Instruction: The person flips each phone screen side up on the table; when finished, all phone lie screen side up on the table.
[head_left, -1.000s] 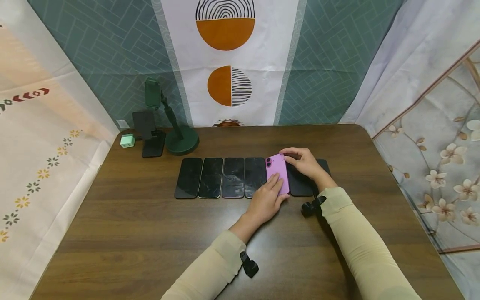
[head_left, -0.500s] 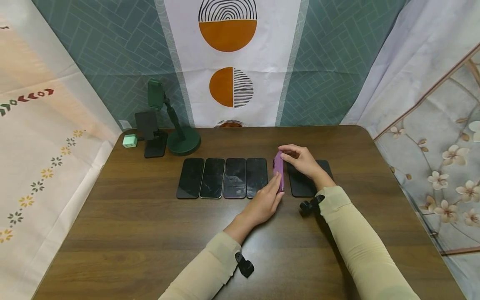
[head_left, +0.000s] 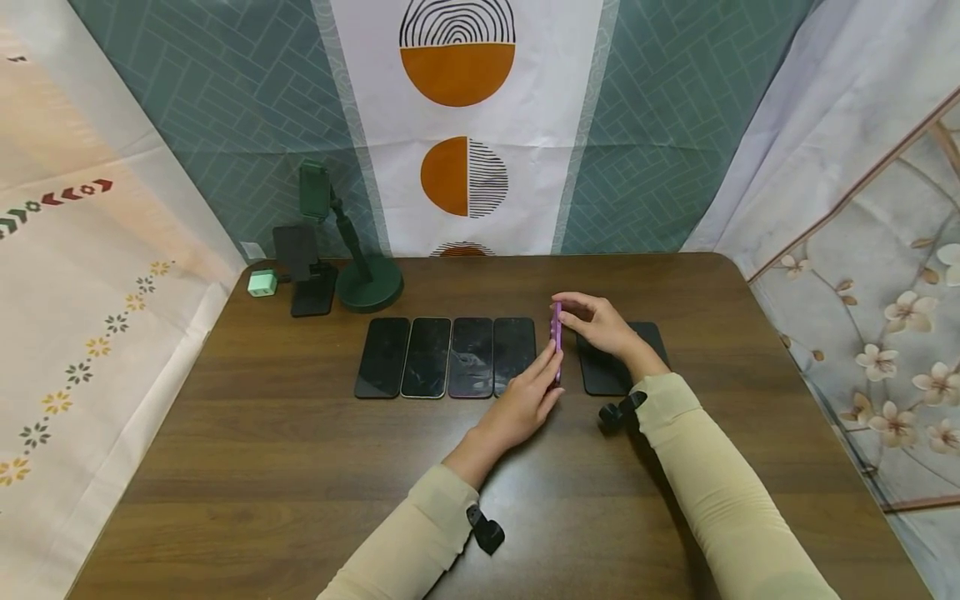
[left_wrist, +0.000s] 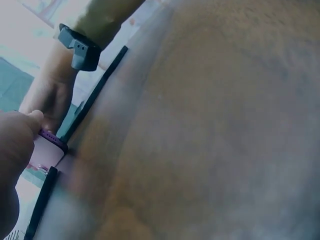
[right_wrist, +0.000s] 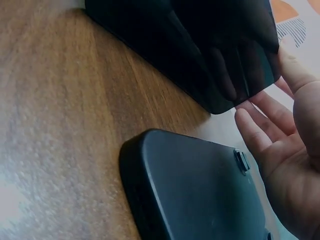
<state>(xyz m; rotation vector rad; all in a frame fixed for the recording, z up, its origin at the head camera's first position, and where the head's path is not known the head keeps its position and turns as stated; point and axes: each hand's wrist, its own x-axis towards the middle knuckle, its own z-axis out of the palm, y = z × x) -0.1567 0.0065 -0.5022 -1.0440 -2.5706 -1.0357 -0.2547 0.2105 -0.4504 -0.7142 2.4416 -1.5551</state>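
A purple phone [head_left: 557, 329] stands on its long edge on the table, its back to the left and its black screen [right_wrist: 200, 55] to the right. My left hand [head_left: 519, 403] holds its near end; in the left wrist view a fingertip lies by the phone's purple bottom edge [left_wrist: 52, 136]. My right hand [head_left: 600, 327] pinches the far end between thumb and fingers. To the left lies a row of several dark phones [head_left: 471, 357], screens up. A black phone [head_left: 602, 364] lies back up beneath my right wrist.
At the back left stand a green phone stand [head_left: 367, 283], a black phone stand [head_left: 311, 290] and a mint-green charger cube [head_left: 262, 283]. The wooden table [head_left: 300, 483] ends at the patterned wall behind. A black camera sits on each wrist.
The purple phone was lying back up and has been raised on its edge. The left hand has shifted slightly left with it, the right hand slightly left too.
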